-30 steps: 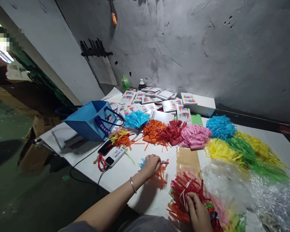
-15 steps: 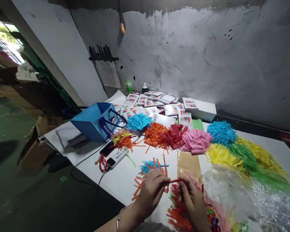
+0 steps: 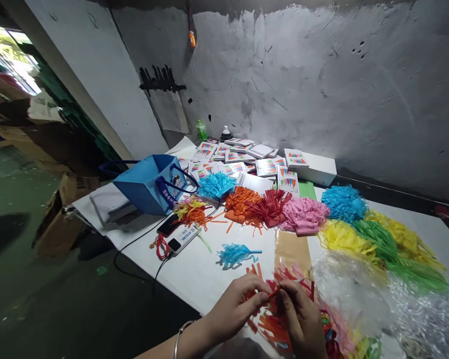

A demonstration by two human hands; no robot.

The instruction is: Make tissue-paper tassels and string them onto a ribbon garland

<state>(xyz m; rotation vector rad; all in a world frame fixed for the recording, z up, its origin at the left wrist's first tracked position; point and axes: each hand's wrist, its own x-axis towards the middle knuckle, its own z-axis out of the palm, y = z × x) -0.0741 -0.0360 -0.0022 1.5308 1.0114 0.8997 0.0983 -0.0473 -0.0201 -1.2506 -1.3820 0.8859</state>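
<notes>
My left hand [image 3: 240,305] is closed, thumb against fingers, on a twisted strip of an orange tissue-paper tassel [image 3: 273,294]. The same twist is pinched at its other end by my right hand [image 3: 301,315], just to the right. Much of the tassel's fringe is hidden behind my hands or mixed with the pile below. Beneath my hands lies a heap of red and orange fringes [image 3: 271,326], with some pink and green. On the table [image 3: 205,271] beyond my left hand rests a single blue tassel [image 3: 234,255] with a twisted stem.
Bundled fringes stand across the table: orange [image 3: 242,205], red [image 3: 272,208], pink [image 3: 305,215], yellow [image 3: 346,239] and green [image 3: 377,239]. Clear plastic bags [image 3: 353,289] lie at right. A blue bag [image 3: 147,184], phone [image 3: 168,225], white power bank [image 3: 183,238] and cable sit left. Printed card packs [image 3: 234,157] line the back.
Both hands have come slightly lower and closer together. The orange fringe that spread out left of my left hand has swung down and right, and the twist now slants.
</notes>
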